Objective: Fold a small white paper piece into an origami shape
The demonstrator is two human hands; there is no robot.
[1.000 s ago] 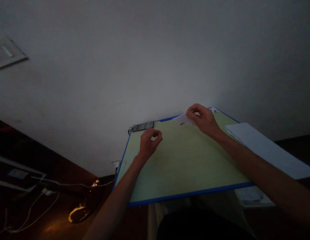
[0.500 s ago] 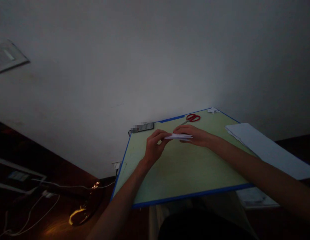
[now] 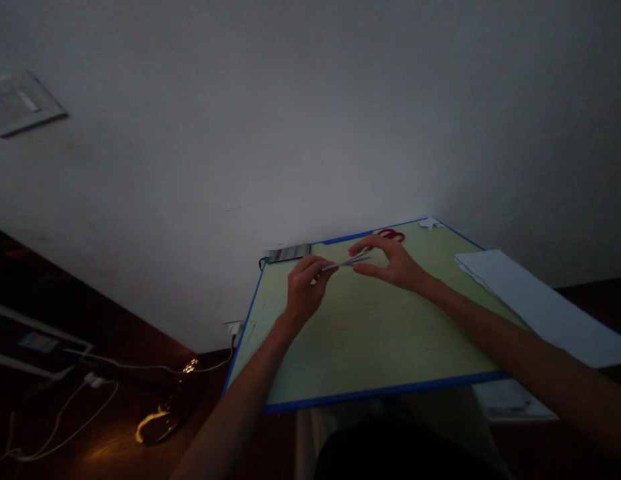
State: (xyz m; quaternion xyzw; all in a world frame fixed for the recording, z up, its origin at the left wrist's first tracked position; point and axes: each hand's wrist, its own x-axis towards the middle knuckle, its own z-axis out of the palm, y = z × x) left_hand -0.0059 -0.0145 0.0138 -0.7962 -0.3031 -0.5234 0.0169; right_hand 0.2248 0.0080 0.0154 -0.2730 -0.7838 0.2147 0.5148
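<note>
A small folded piece of white paper [image 3: 347,263] is held above the table, seen nearly edge-on with its layers spreading apart at the right end. My left hand [image 3: 305,285] pinches its left end between thumb and fingers. Around the right end, my right hand [image 3: 399,265] has thumb and fingers apart, the thumb below and the fingers above; whether a fingertip touches the paper is hard to see. Behind the right hand lie red-handled scissors [image 3: 391,234], partly hidden by it.
The pale green table [image 3: 360,340] has blue edging and stands against the wall. White paper sheets [image 3: 540,300] lie along its right side. Paper scraps [image 3: 430,223] sit at the far corner, a dark flat device [image 3: 294,253] at the back left. Cables [image 3: 140,366] run at lower left.
My right hand has let go of the folded paper and its fingers have spread. The paper's right end has come apart into layers. My left hand keeps its pinch.
</note>
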